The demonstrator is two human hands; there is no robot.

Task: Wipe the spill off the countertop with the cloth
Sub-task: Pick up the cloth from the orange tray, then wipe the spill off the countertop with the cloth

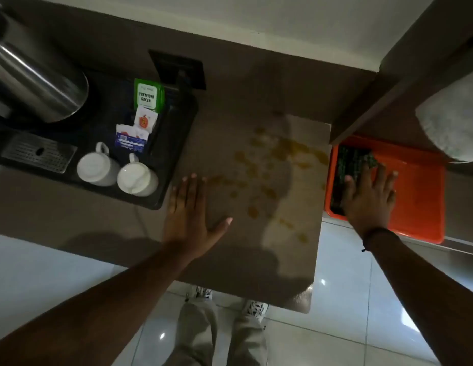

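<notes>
A yellow-orange spill (272, 170) lies in scattered drops and puddles across the brown countertop (224, 133). My left hand (189, 215) rests flat on the counter just left of the spill, fingers spread, holding nothing. A dark green patterned cloth (352, 162) lies in the left part of an orange tray (417, 196) to the right of the counter. My right hand (368, 196) lies spread over the cloth's near end, palm down, fingers not closed around it.
A black tray (174, 154) at the left holds two upturned white cups (98, 167), tea sachets (148, 95) and a steel kettle (37, 83). A white towel roll (451, 120) sits on a shelf at the right. The counter's right edge drops to tiled floor (348, 299).
</notes>
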